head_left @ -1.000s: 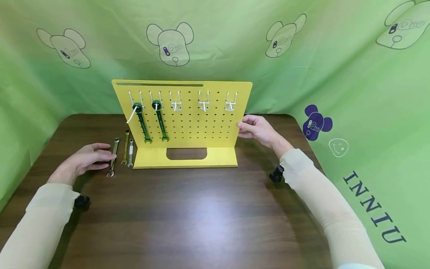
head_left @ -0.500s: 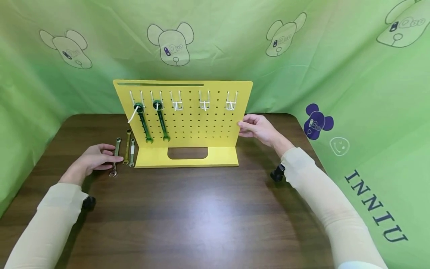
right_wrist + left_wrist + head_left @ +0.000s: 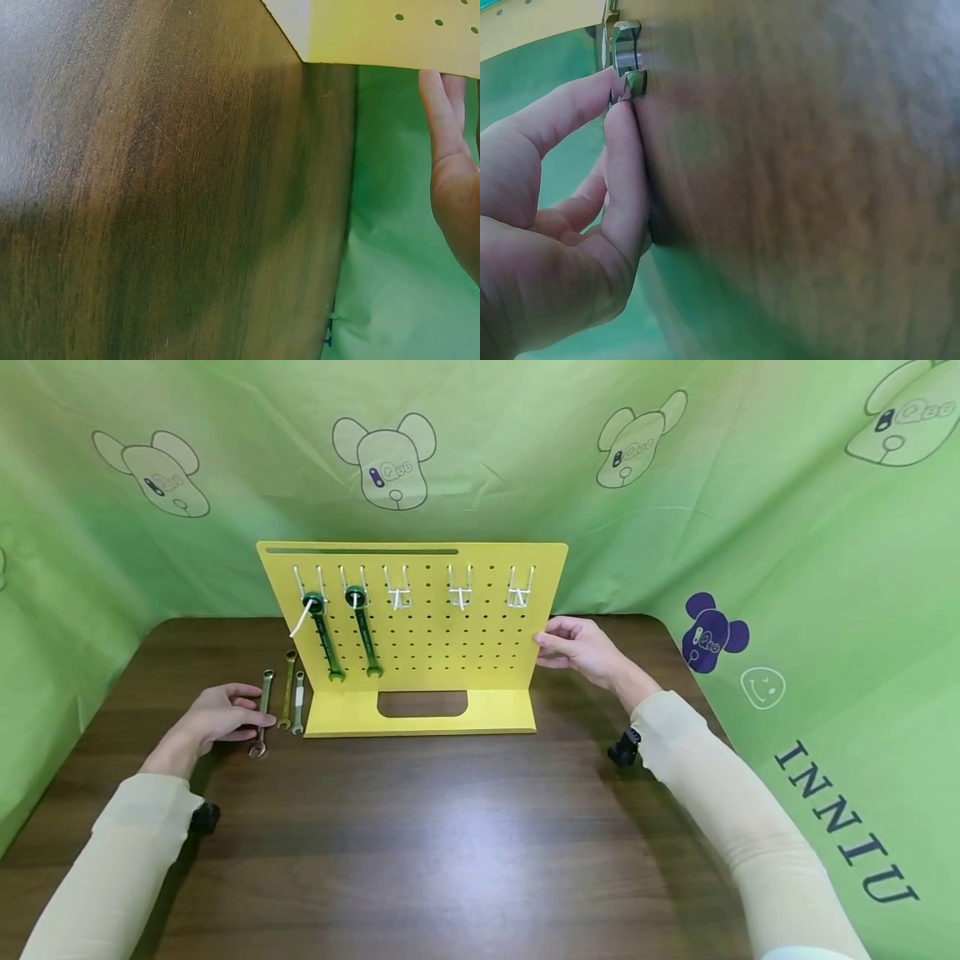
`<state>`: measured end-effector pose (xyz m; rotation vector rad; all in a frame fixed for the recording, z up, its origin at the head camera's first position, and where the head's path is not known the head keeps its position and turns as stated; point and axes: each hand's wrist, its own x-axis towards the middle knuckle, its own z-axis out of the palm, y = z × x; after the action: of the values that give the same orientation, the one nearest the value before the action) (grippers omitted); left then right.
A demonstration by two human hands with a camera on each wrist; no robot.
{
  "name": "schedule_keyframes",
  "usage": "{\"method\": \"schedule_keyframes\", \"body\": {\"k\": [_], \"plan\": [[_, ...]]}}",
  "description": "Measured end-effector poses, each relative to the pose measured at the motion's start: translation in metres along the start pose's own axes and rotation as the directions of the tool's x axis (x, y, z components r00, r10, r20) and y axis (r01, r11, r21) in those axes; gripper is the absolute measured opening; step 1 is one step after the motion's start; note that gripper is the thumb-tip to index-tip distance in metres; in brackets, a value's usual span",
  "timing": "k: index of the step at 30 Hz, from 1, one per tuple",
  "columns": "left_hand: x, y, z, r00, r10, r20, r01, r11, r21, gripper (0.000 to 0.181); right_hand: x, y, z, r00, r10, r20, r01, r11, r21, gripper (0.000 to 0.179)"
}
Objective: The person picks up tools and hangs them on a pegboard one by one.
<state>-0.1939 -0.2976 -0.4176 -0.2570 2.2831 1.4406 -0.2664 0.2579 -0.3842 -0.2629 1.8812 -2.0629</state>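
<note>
My left hand [image 3: 217, 718] pinches a silver combination wrench [image 3: 266, 687] on the table's left side, thumb and fingers on either side of its shank. Its end [image 3: 625, 52] pokes out past the fingertips in the left wrist view. Just right of it lie a brass-coloured wrench [image 3: 288, 692] and a shorter silver wrench [image 3: 298, 706] with a white label. My right hand [image 3: 585, 653] grips the right edge of a yellow pegboard stand [image 3: 480, 681], thumb in front. Two green wrenches, one leftmost [image 3: 327, 643] and one beside it [image 3: 366, 637], hang on its hooks.
Three white hooks, the middle one [image 3: 461, 597] between two others, hold nothing on the board's right part. The dark wooden table [image 3: 420, 827] carries everything. A green printed curtain [image 3: 510, 468] closes off the back and sides.
My left hand has moved right, over the nearest silver wrench, and its thumb and fingers have closed on it. The right hand keeps its place on the board's edge.
</note>
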Motion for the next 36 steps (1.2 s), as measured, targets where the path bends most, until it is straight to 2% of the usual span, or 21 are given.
{"method": "schedule_keyframes", "body": {"k": [10, 18, 26, 36], "plan": [[0.002, 0.002, 0.004, 1.000, 0.024, -0.013, -0.024, 1.000, -0.001, 0.071, 0.000, -0.001, -0.002, 1.000, 0.002, 0.018, -0.002, 1.000, -0.004, 0.006], [0.002, 0.004, 0.004, 0.998, 0.055, -0.033, -0.053, 0.997, 0.051, 0.064, 0.001, 0.000, -0.004, 1.000, 0.004, 0.028, -0.004, 1.000, 0.006, 0.007], [0.002, 0.004, -0.002, 0.999, 0.024, -0.039, -0.022, 0.999, 0.049, 0.061, 0.002, 0.000, -0.003, 1.000, 0.005, 0.009, -0.005, 1.000, 0.000, 0.006], [0.000, 0.004, -0.006, 1.000, 0.010, -0.008, -0.010, 0.999, -0.033, 0.063, 0.001, -0.002, -0.002, 1.000, 0.012, 0.015, -0.012, 1.000, -0.001, 0.005]]}}
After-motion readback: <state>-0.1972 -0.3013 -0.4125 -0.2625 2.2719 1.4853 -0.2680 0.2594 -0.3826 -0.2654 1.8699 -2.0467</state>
